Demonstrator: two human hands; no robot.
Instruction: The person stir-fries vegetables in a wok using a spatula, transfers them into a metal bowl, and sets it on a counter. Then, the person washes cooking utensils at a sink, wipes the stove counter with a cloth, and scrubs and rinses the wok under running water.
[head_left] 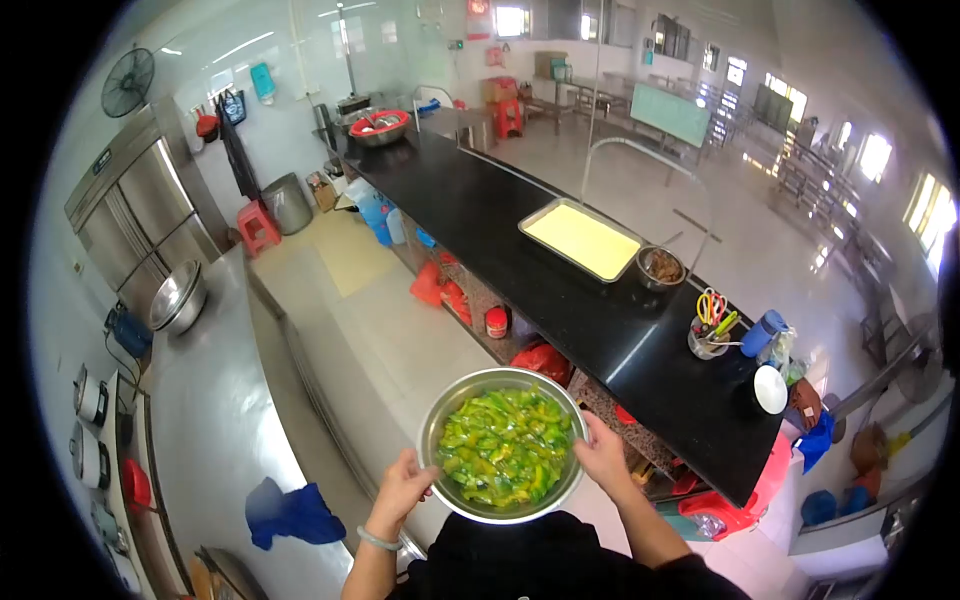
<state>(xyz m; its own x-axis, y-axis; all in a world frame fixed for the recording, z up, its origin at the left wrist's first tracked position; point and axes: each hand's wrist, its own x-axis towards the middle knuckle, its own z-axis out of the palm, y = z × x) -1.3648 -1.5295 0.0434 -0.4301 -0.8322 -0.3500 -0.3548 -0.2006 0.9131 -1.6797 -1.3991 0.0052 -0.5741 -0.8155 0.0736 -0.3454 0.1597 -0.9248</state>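
Note:
A round metal basin (432, 428) full of cut green peppers (505, 445) is held level in front of my body. My left hand (402, 485) grips its left rim, thumb on the edge and fingers curled under. On the opposite rim, my right hand (602, 452) is closed the same way. The fingers beneath the basin are partly hidden. Ahead on the black counter (470, 215) lie a metal tray (583, 238) with a yellow layer in it and a small bowl (660, 268) of brown food.
A steel worktop (215, 420) on the left bears a blue cloth (293, 513) and stacked metal bowls (180, 298). A utensil holder (708, 342), blue bottle (765, 332) and white dish (770, 390) stand at the counter's near end. A red stool (258, 226) is by the far wall.

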